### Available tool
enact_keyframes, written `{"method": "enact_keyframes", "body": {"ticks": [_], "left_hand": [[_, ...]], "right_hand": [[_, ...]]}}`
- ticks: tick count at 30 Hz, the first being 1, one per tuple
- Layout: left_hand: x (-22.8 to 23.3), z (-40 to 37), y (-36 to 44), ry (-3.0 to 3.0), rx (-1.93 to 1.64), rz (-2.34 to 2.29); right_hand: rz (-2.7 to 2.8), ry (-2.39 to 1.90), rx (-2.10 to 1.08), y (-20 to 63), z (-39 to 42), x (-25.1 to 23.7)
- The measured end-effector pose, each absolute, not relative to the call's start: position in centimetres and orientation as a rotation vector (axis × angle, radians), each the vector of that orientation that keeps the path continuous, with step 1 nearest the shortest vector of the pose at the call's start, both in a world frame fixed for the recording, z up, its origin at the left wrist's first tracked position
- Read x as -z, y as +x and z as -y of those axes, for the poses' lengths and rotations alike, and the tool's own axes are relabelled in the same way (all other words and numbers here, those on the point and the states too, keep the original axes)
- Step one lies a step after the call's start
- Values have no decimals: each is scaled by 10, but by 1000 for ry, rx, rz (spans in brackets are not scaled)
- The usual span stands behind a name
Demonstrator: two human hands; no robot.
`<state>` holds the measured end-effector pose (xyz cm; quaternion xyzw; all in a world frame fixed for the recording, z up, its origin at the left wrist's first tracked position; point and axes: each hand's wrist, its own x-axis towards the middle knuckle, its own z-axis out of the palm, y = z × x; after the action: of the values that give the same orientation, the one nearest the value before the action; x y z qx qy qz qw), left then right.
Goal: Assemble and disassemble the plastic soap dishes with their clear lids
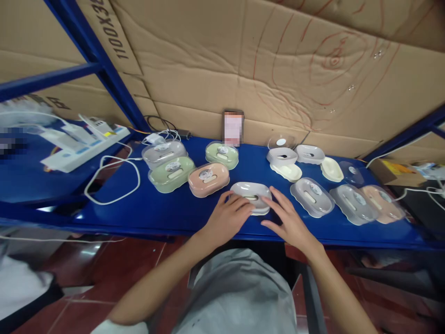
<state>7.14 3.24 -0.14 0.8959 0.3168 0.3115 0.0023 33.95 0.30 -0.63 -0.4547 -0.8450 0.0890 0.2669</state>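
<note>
Blue metal surface [181, 211], glossy, backed by creased brown cardboard [278, 60].

Both forearms bare, reaching forward from the lower edge and converging at centre.

Left hand [227, 218]: palm down, fingers loosely spread, fingertips resting on the near left rim of a white soap dish [251, 195]. Right hand [288, 220]: palm down, fingers extended, touching the dish's right side. Neither hand clenched; dish sits on the surface at centre front, bracketed rather than lifted.

Soap dish: oval, smooth plastic, clear lid.

Adjacent stock: pink dish [208, 178] and green dish [171, 174] to the left; loose clear lids [312, 197] to the right; white cable [113, 178] at far left.
</note>
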Motion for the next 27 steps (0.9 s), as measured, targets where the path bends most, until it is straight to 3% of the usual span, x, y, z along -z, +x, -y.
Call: {"method": "enact_keyframes", "body": {"ticks": [6, 14, 27], "left_hand": [[11, -36, 68, 2814, -909, -1117], [30, -33, 42, 2781, -976, -1061], [30, -24, 38, 2854, -1031, -1055]], "right_hand": [[2363, -1194, -192, 347, -19, 9], [2574, -1101, 144, 334, -22, -6], [2619, -932, 167, 322, -19, 5]]}}
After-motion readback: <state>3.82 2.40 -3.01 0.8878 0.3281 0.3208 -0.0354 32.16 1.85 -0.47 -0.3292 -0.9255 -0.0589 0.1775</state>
